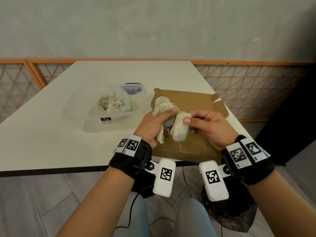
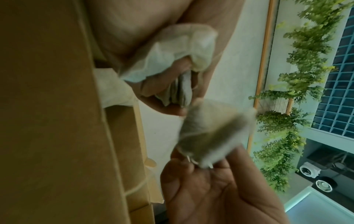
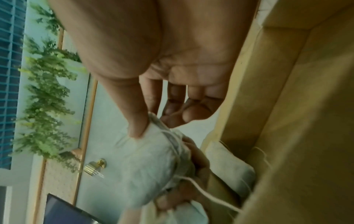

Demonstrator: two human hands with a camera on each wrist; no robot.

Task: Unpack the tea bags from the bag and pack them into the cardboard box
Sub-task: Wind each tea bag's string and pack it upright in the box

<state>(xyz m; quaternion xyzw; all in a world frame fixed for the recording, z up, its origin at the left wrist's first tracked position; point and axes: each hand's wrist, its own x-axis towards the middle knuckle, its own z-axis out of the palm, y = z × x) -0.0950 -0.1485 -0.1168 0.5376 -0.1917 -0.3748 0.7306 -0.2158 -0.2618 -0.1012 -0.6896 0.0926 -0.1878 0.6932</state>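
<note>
Over the open brown cardboard box [image 1: 196, 103], my left hand [image 1: 158, 123] grips a bunch of pale tea bags [image 1: 163, 106]; the same bunch [image 2: 172, 60] fills the left wrist view. Just to its right, my right hand [image 1: 196, 120] pinches a single tea bag [image 1: 180, 129] between thumb and fingers, and that bag [image 3: 145, 166] shows under the thumb in the right wrist view, with its string trailing. It also hangs in front of my left wrist camera as a blurred tea bag [image 2: 212, 136]. A clear plastic bag [image 1: 112, 101] with more tea bags lies left of the box.
The white table [image 1: 51, 134] carries a clear plastic tub [image 1: 95, 122] under the bag, a blue-labelled lid [image 1: 132, 88] behind it and a small black-and-white tag [image 1: 106, 120]. An orange lattice railing [image 1: 248, 86] runs behind. The table's front edge is close to my wrists.
</note>
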